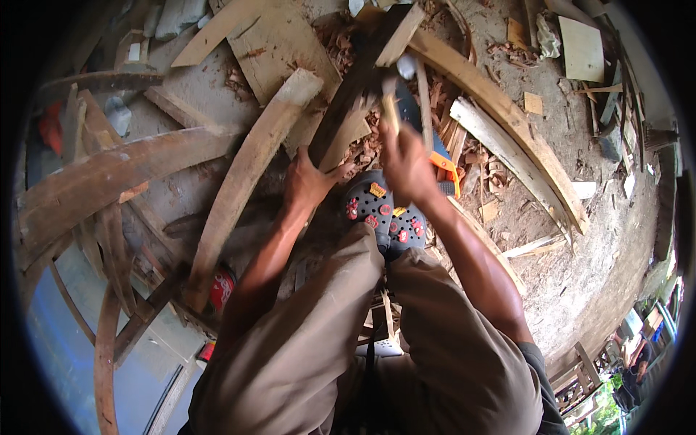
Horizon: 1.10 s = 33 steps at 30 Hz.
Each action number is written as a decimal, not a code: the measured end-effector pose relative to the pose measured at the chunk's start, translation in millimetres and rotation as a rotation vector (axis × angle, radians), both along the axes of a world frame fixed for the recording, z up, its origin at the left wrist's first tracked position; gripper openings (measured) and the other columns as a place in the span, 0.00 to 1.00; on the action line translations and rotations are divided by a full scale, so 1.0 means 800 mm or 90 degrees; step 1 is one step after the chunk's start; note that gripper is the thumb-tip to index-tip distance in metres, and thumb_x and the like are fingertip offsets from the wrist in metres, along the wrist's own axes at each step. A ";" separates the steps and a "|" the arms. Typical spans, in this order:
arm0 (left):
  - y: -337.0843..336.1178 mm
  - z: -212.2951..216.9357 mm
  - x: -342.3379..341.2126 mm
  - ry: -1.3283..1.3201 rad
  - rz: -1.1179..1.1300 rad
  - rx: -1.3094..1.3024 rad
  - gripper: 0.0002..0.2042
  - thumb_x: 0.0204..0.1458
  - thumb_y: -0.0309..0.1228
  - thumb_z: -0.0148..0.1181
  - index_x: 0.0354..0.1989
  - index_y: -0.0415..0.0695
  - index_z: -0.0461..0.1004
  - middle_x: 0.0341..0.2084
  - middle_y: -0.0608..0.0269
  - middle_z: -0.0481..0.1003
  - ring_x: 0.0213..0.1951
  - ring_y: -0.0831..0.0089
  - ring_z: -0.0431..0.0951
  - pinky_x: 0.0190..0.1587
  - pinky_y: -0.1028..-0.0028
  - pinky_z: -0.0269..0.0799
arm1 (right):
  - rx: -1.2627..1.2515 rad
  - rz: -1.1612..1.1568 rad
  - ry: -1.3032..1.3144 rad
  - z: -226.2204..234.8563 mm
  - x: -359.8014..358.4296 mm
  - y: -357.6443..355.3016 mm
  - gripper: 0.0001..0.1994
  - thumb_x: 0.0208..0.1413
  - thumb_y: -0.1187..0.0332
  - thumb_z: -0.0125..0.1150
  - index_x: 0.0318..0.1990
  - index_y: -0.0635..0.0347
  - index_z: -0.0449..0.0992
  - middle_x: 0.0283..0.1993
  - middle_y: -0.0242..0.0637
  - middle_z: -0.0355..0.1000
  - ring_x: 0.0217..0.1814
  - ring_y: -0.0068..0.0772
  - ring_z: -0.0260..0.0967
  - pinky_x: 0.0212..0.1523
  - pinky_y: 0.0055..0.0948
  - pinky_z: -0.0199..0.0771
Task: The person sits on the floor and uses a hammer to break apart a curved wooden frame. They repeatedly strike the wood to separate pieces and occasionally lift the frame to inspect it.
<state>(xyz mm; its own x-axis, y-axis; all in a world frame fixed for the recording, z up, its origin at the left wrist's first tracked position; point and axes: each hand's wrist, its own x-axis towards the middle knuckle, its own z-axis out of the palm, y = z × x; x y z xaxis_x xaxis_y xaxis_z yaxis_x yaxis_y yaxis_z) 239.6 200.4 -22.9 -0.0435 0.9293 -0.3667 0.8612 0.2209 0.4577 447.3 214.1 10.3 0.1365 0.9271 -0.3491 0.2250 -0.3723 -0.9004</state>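
Observation:
My left hand (308, 177) grips the edge of a dark curved wooden plank (355, 80) that slants up toward the top of the view. My right hand (406, 163) is closed around the wooden handle of a hammer (392, 109), whose pale head (407, 67) is raised over the plank. Reddish wood chips (362, 148) lie around the plank. My feet, in dark clogs with red and yellow charms (384, 214), rest just below both hands. An orange-handled saw (444, 163) lies beside my right hand.
Long curved timbers (243, 177) and a pale bent plank (507, 119) lie across the dirt floor. A curved wooden frame (109, 170) stands at the left. A red can (222, 288) sits near my left knee. Offcuts (582, 47) lie at the top right. Another person (638, 359) stands far right.

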 end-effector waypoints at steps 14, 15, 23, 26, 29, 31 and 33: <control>-0.012 -0.005 0.001 0.047 -0.013 0.033 0.42 0.40 0.52 0.75 0.53 0.31 0.61 0.41 0.31 0.75 0.44 0.38 0.78 0.46 0.51 0.75 | -0.058 0.115 0.002 -0.014 0.024 -0.010 0.22 0.71 0.54 0.46 0.39 0.70 0.68 0.24 0.55 0.71 0.26 0.49 0.73 0.30 0.45 0.70; -0.014 -0.007 0.003 0.048 -0.014 0.047 0.41 0.40 0.51 0.75 0.53 0.32 0.61 0.41 0.31 0.75 0.44 0.38 0.78 0.46 0.51 0.75 | -0.061 0.137 -0.011 -0.014 0.029 -0.008 0.21 0.71 0.54 0.46 0.40 0.70 0.68 0.24 0.54 0.72 0.27 0.50 0.74 0.31 0.45 0.71; -0.012 -0.001 0.005 0.029 0.005 0.006 0.42 0.42 0.48 0.73 0.58 0.31 0.60 0.43 0.30 0.74 0.47 0.36 0.76 0.49 0.51 0.73 | -0.067 0.198 -0.011 -0.034 0.047 -0.001 0.17 0.64 0.60 0.56 0.40 0.70 0.68 0.26 0.52 0.72 0.28 0.47 0.75 0.31 0.42 0.73; -0.011 0.005 0.015 0.039 0.012 0.004 0.41 0.41 0.46 0.73 0.58 0.31 0.60 0.44 0.30 0.74 0.47 0.36 0.76 0.50 0.51 0.73 | -0.031 0.248 0.034 -0.043 0.058 0.003 0.14 0.67 0.62 0.54 0.43 0.67 0.66 0.24 0.37 0.68 0.24 0.30 0.70 0.25 0.32 0.73; -0.009 -0.001 0.016 0.018 0.007 0.027 0.41 0.40 0.44 0.74 0.58 0.32 0.60 0.45 0.31 0.74 0.48 0.37 0.75 0.52 0.51 0.72 | -0.089 0.310 0.066 -0.036 0.075 0.017 0.12 0.69 0.64 0.50 0.48 0.66 0.65 0.27 0.30 0.69 0.26 0.20 0.69 0.23 0.25 0.73; -0.012 -0.008 0.014 0.007 0.009 0.044 0.41 0.40 0.41 0.74 0.59 0.33 0.60 0.46 0.32 0.74 0.50 0.37 0.75 0.52 0.51 0.72 | -0.183 0.359 0.075 0.014 0.086 0.034 0.13 0.69 0.64 0.51 0.50 0.65 0.66 0.29 0.31 0.70 0.28 0.19 0.69 0.24 0.23 0.72; -0.024 -0.008 0.002 0.011 0.009 0.050 0.40 0.39 0.38 0.74 0.59 0.34 0.60 0.47 0.33 0.73 0.51 0.38 0.74 0.53 0.51 0.72 | -0.198 0.541 -0.155 0.038 0.157 0.080 0.17 0.64 0.55 0.57 0.48 0.61 0.70 0.27 0.33 0.70 0.27 0.20 0.66 0.23 0.26 0.68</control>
<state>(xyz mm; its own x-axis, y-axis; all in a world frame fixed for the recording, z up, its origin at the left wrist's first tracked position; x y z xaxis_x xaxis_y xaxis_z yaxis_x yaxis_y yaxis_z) 241.1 181.2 -29.6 -0.0627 0.9545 -0.2915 0.8664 0.1970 0.4588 572.7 278.2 40.9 -0.4416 0.6191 -0.6494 0.7014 -0.2132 -0.6802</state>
